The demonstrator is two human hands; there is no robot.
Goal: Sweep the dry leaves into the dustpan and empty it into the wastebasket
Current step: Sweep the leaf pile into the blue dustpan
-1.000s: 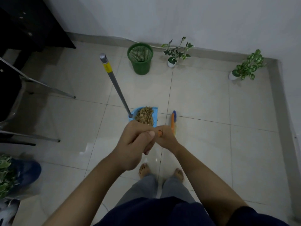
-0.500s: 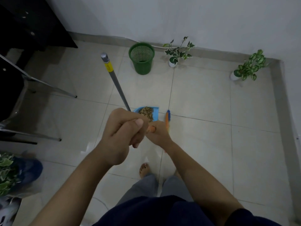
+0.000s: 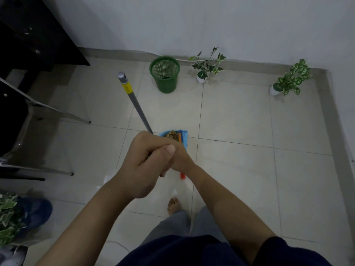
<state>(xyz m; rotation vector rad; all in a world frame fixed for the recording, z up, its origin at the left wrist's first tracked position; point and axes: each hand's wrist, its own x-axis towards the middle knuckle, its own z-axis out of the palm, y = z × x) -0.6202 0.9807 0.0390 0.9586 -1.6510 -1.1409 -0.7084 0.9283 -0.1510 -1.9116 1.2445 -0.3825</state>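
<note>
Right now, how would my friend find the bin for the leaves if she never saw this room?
Look along the white back wall to where it meets the tiled floor. Standing there, left of two small potted plants in white pots, is the green plastic mesh wastebasket. It is the only tall, round, open-topped, see-through container there, with no leaves growing from it.

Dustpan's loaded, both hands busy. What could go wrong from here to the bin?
1. The blue dustpan holds heaped dry leaves; tilting it on the way could spill them on the tiles.
2. The green wastebasket has a narrow mouth, so some may miss.
3. The left hand holds the long grey handle while the right hand grips the orange brush; crowded hands may fumble.
</note>
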